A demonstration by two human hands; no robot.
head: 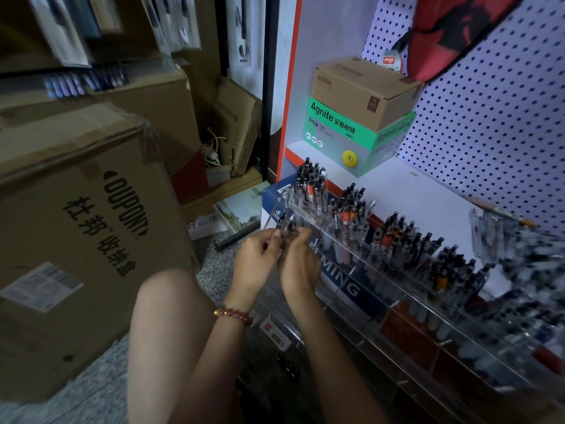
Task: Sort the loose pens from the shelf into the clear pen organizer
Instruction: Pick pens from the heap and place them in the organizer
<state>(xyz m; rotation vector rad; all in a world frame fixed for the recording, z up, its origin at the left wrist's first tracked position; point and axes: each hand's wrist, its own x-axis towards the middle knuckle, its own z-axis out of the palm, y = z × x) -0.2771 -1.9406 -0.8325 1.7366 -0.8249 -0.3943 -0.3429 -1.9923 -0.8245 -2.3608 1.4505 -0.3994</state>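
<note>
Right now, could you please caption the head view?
Left hand and right hand hold black-tipped clear pens beside the clear acrylic organizer.

Clear organizer point(324, 223) on the right, pens point(397, 237) mostly black-topped w/ see-thru barrels, some orange bands. Blue box point(270, 198) beneath, white lettering. Far back: green box point(336, 130) w/ yellow ball print, small brown box point(360, 84) atop. Pegboard point(489, 117) white, dark dots. Left, big brown carton point(76, 224), black print. Bracelet point(234, 315): dark red beads, one gold.
</note>
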